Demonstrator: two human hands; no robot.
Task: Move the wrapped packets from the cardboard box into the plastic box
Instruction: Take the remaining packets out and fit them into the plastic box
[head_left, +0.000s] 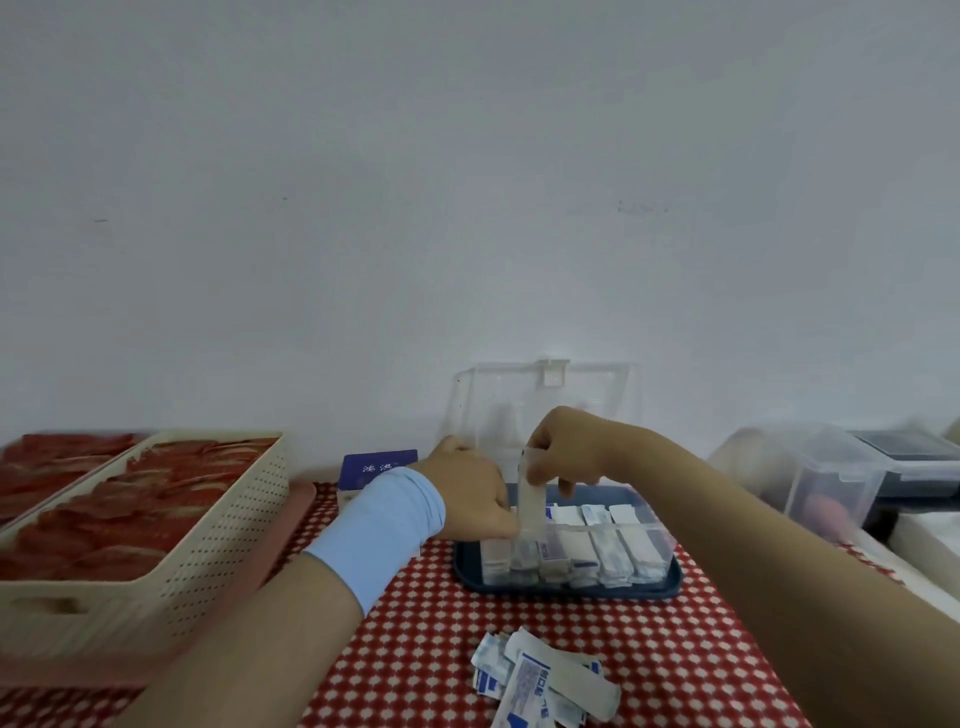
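Packet (531, 499) pinched upright in my right hand (563, 449); left hand (470, 493) grips the plastic box (652, 535); best lowered straight into the gap.

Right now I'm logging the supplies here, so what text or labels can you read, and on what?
Blue box behind the left hand: white characters, too blurred to read.
Loose packets on the checked cloth: blue print, too small and blurred to read.
Packets in the plastic box: blue marks only, no readable text.
Packet in the right hand: no legible text.
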